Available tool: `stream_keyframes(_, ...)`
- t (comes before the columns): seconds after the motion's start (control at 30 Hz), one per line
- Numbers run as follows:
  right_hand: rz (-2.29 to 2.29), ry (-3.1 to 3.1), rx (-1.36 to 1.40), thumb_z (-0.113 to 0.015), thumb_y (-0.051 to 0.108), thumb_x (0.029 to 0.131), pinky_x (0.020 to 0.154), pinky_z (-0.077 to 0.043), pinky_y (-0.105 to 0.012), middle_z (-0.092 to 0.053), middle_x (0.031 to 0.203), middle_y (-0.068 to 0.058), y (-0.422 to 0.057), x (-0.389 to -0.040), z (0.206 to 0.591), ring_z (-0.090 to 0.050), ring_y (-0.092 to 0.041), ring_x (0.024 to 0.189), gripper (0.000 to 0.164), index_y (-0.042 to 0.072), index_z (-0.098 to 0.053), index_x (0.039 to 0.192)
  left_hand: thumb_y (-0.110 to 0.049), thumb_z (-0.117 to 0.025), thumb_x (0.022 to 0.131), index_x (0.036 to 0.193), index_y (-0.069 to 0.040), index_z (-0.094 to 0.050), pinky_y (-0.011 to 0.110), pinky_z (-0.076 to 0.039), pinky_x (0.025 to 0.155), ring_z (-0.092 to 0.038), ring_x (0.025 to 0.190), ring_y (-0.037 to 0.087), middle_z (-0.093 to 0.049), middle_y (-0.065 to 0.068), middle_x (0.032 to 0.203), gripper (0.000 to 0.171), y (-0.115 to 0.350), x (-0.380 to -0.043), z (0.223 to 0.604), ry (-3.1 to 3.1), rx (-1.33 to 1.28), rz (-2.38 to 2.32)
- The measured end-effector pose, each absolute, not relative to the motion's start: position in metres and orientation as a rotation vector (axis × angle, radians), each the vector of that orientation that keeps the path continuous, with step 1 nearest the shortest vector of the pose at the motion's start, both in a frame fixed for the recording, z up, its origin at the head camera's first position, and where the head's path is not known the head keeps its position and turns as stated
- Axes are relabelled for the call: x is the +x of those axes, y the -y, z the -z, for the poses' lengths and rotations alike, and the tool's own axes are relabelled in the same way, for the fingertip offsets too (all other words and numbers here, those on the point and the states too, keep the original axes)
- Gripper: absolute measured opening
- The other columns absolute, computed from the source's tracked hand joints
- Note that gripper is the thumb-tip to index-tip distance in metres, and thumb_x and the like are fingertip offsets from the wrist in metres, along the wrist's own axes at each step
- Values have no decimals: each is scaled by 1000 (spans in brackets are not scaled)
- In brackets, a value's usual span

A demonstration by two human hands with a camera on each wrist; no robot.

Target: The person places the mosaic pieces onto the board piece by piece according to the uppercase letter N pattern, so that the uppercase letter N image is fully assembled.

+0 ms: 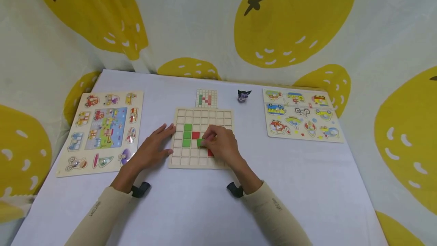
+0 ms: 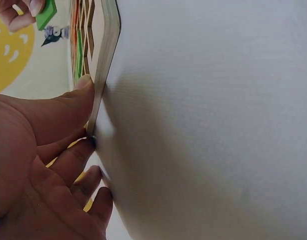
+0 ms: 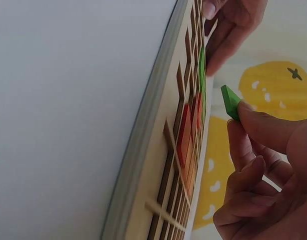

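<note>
A wooden grid board [image 1: 189, 161] lies on the white table between the two hands. My right hand [image 1: 222, 144] pinches a green square tile [image 3: 229, 102] between thumb and fingertips, held just above the grid. On the board's left part stands a column of green tiles [image 1: 187, 135], with a red tile [image 1: 195, 135] to its right. Another red tile [image 1: 210, 153] shows beside the right hand, which hides part of the grid. My left hand [image 1: 154, 148] rests at the board's left edge, its thumb [image 2: 84, 92] touching the side and its fingers loosely extended.
Behind the board lies a small card [image 1: 206, 98] printed with a coloured grid pattern. A small dark figurine [image 1: 242, 95] stands right of it. A vehicle puzzle board [image 1: 82, 151] lies at the left, another puzzle board [image 1: 304, 124] at the right. A fruit-print curtain [image 1: 191, 18] hangs behind.
</note>
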State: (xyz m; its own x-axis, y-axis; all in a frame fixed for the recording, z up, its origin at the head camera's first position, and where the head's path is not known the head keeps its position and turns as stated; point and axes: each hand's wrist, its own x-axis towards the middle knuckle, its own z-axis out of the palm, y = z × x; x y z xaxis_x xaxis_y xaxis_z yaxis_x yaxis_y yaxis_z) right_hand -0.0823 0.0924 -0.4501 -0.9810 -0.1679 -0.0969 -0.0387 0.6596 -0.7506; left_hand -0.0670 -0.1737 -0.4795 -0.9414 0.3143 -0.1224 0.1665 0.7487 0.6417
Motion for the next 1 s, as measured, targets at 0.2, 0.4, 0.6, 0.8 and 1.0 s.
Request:
stream_keyframes(0.2, 1200, -2673, -220, -88, 19, 88, 62, -45, -30, -69, 72, 8, -77, -75, 452, -64, -10, 71, 14, 21, -74, 86, -3, -81, 90, 163, -8, -42, 68, -28, 127, -22, 163, 43, -35, 11, 174, 84, 173, -67, 479, -2724, 376, -966)
stream_keyframes(0.4, 1089, -2690, -249, -88, 20, 88, 60, -46, -28, -67, 70, 9, -60, -70, 454, -62, -9, 69, 15, 22, -73, 84, -3, -82, 89, 163, -8, -43, 68, -28, 126, -23, 163, 43, -36, 11, 173, 83, 175, -65, 478, -2725, 370, -970)
stream_keyframes(0.6, 1032, -2704, -267, -88, 19, 87, 58, -44, -27, -65, 69, 9, -46, -67, 456, -59, -8, 67, 18, 22, -71, 80, -2, -82, 89, 162, -7, -43, 69, -28, 126, -23, 163, 44, -36, 12, 172, 83, 179, -63, 477, -2727, 369, -984)
stream_keyframes(0.8, 973, -2744, -254, -89, 20, 86, 56, -43, -27, -65, 67, 11, -39, -68, 462, -59, -6, 65, 20, 24, -71, 78, -2, -82, 89, 162, -8, -43, 69, -26, 127, -21, 164, 43, -36, 10, 173, 83, 177, -64, 480, -2712, 356, -1005)
stream_keyframes(1.0, 906, -2748, -251, -86, 19, 88, 56, -43, -27, -64, 68, 10, -38, -66, 464, -59, -8, 67, 16, 23, -73, 80, -2, -81, 89, 162, -8, -43, 70, -27, 126, -21, 163, 44, -36, 11, 173, 82, 176, -62, 482, -2705, 362, -1021)
